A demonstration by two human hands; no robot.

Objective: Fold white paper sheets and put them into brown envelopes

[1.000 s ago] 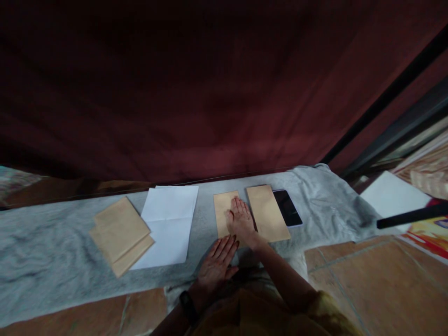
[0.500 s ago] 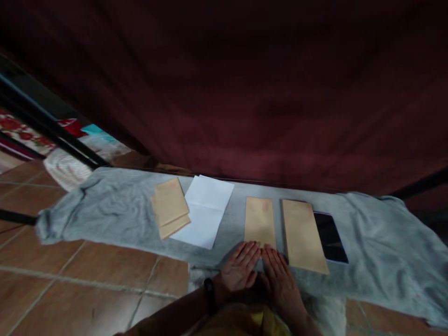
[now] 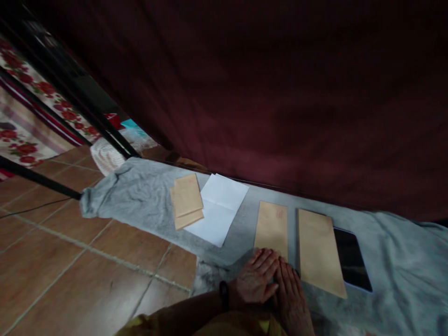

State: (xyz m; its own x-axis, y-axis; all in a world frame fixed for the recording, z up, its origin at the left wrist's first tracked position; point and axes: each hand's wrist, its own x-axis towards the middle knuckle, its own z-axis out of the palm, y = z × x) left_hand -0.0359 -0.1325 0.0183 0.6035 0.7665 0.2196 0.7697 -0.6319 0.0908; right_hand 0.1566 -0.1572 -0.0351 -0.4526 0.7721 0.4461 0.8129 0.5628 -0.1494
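Note:
A brown paper envelope [image 3: 271, 226] lies flat on a grey cloth, its near end under my fingers. My left hand [image 3: 255, 278], with a dark band on the wrist, rests flat on that end, fingers stretched out. Beside it my right hand [image 3: 291, 294] lies flat too, its fingertips at the envelope's near right corner. The two hands touch or nearly touch. Just to the right is a stack of larger brown envelopes [image 3: 319, 249], partly over a dark tablet-like device [image 3: 353, 259]. Neither hand grips anything.
White folded sheets [image 3: 220, 210] lie left of the envelope, partly beneath several small brown envelopes [image 3: 188, 196]. The grey cloth [image 3: 140, 186] covers a long narrow surface. A dark red curtain [image 3: 262, 116] hangs behind it. Black metal bars [image 3: 42, 179] and tiled floor [image 3: 87, 275] are at left.
The view has swung left, so the things on the cloth sit further right. My hands stay flat at the envelope's near end, now slightly closer together.

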